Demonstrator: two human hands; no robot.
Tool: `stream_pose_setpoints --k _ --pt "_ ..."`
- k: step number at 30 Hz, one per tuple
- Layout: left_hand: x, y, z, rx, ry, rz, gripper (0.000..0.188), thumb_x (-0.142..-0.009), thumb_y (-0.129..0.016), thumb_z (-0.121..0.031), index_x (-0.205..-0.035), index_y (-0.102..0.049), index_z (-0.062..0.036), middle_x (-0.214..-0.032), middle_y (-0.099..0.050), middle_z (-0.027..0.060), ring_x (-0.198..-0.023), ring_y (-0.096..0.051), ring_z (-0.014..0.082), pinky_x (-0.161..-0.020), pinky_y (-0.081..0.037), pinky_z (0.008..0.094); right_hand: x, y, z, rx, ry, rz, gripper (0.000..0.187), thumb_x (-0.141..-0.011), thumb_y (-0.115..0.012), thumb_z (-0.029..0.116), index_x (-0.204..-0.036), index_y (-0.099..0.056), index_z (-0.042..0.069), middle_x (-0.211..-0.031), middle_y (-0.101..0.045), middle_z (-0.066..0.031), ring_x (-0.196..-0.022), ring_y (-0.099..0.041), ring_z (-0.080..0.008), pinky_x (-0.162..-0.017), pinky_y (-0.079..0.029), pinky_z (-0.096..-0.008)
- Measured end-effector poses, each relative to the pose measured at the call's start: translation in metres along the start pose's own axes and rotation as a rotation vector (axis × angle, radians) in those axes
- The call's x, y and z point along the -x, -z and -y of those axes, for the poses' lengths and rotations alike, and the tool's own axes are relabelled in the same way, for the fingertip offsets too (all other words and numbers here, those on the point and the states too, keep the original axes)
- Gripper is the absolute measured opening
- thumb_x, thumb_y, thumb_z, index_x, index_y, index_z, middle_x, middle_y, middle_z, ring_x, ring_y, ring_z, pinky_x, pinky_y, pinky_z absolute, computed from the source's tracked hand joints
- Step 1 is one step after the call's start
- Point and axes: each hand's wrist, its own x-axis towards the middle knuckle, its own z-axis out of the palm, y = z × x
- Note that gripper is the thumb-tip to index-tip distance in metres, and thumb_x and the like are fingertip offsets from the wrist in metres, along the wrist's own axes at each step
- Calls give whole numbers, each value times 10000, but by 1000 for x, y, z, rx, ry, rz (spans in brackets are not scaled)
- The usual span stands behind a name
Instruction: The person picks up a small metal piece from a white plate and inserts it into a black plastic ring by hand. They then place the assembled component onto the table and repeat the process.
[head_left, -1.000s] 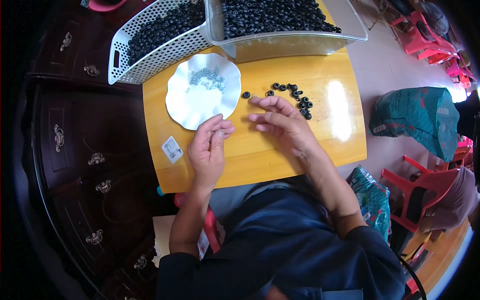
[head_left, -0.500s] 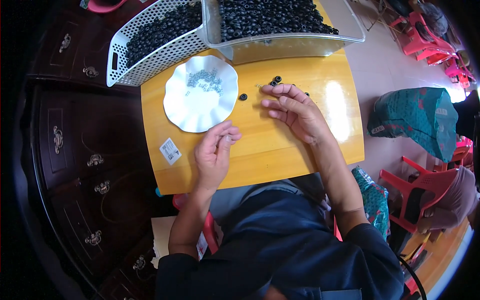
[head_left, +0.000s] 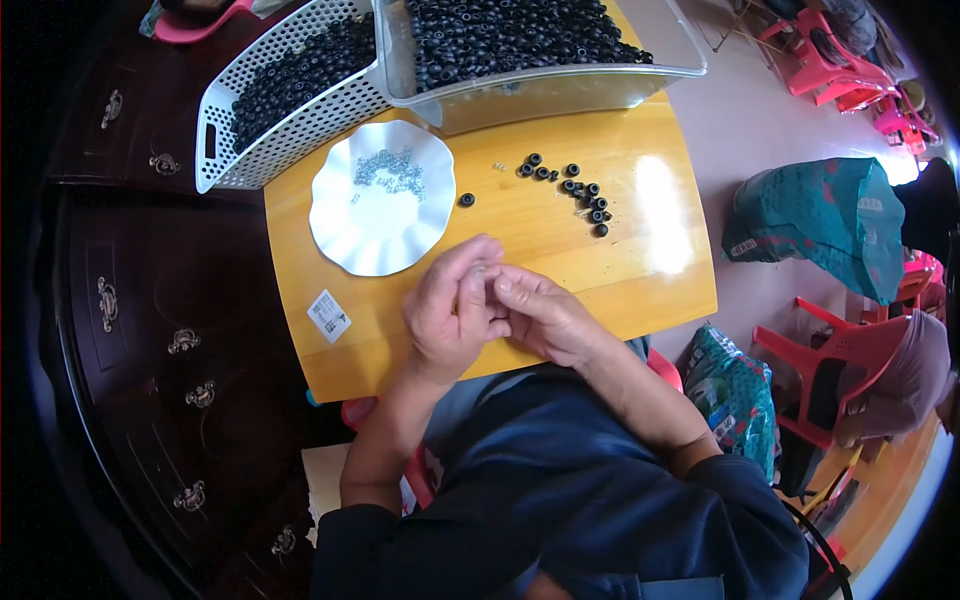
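Note:
Close to the table's front edge, my left hand (head_left: 447, 309) and my right hand (head_left: 541, 314) meet, fingers curled together. A tiny pale piece seems to show at the left fingertips, too small to name; what the right fingers hold is hidden. Left of and beyond the hands stands a white wavy-rimmed plate (head_left: 345, 235) with small clear pieces (head_left: 395, 172) in it. One black ring-shaped part (head_left: 467, 200) lies beside the plate. Farther right, several more black round parts (head_left: 590, 195) lie loosely scattered on the yellow table (head_left: 510, 255).
At the table's back stand a white perforated basket (head_left: 290, 125) and a clear plastic bin (head_left: 550, 98), both heaped with black parts. A printed label (head_left: 329, 316) lies at left. Dark drawers (head_left: 150, 290) flank the left side; green sacks (head_left: 810, 225) and red chairs (head_left: 840, 365) stand at right.
My right hand has come back from the scattered black parts to meet my left hand near the table edge. Those parts are now uncovered. The view has shifted slightly.

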Motion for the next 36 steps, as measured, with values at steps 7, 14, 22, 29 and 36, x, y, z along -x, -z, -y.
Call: stream_pose_setpoints --k 7,14,22,29,36 --pt "6 -5 4 -152 -195 95 255 -937 -535 3 -1176 -625 20 -1068 -697 181 -970 -694 355 -906 -545 423 3 12 -7 53 66 -17 252 -998 -605 299 -1163 -617 109 -1080 -653 2 -985 -612 -103 -866 -496 -290" --pt "-5 9 9 -41 -133 218 193 -883 -647 15 -1075 -670 17 -1063 -662 175 -898 -688 270 -794 -550 322 7 11 6 144 163 -52 221 -1004 -601 269 -1045 -637 55 -910 -650 -7 -818 -600 -92 -765 -488 -241" --pt "-20 2 2 124 255 346 49 -910 -611 29 -951 -636 25 -936 -639 120 -775 -660 169 -695 -533 285 22 4 17 330 161 -204 199 -1015 -589 224 -1030 -634 31 -904 -646 -20 -767 -577 -93 -728 -478 -232" --pt "-43 -43 17 -332 -364 377 91 -850 -691 -39 -929 -647 -27 -992 -650 117 -849 -661 286 -740 -541 343 66 25 63 1120 617 -700 137 -1005 -594 122 -1063 -640 7 -868 -606 15 -807 -548 -48 -725 -449 -206" --pt "-44 -55 33 -485 -555 537 132 -794 -566 -86 -914 -602 -42 -981 -604 91 -875 -624 277 -726 -527 378 59 38 70 1348 763 -820 88 -961 -644 58 -1005 -647 -18 -849 -614 15 -740 -533 -37 -678 -447 -191"
